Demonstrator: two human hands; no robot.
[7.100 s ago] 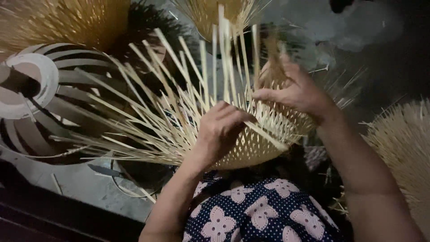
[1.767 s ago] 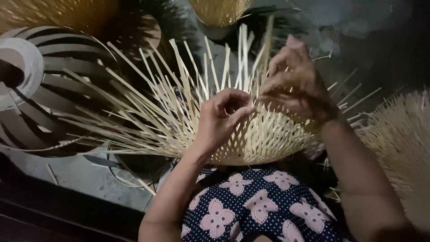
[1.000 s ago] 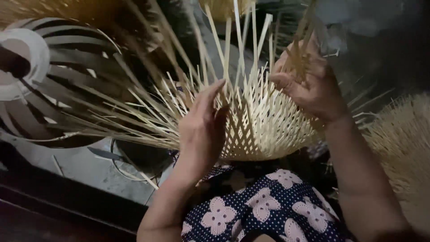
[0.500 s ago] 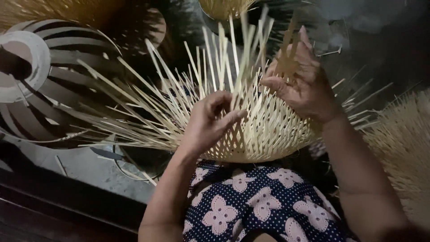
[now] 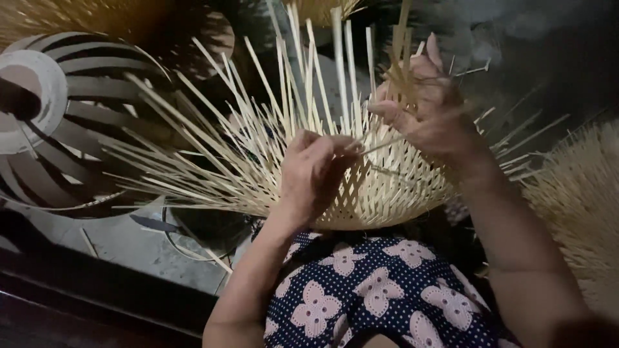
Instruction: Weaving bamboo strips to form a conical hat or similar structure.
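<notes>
A half-woven bamboo basket (image 5: 387,193) rests on my lap, its loose pale strips (image 5: 258,142) fanning up and to the left. My left hand (image 5: 316,171) presses on the woven part near the middle, its fingers pinching a thin strip. My right hand (image 5: 425,106) is higher up at the right, with its fingers closed around upright strips at the basket's edge. My lap is covered by dark blue cloth with pink flowers (image 5: 374,296).
A round slatted bamboo frame with a pale ring (image 5: 45,109) lies at the left. More bundles of woven bamboo sit at the right edge (image 5: 580,193) and along the top (image 5: 84,16). A dark round object (image 5: 200,229) lies on the grey floor below the strips.
My left hand has shifted slightly right on the weave and pinched a strip. My right hand has stayed at the upper right edge, with its fingers working among the upright strips.
</notes>
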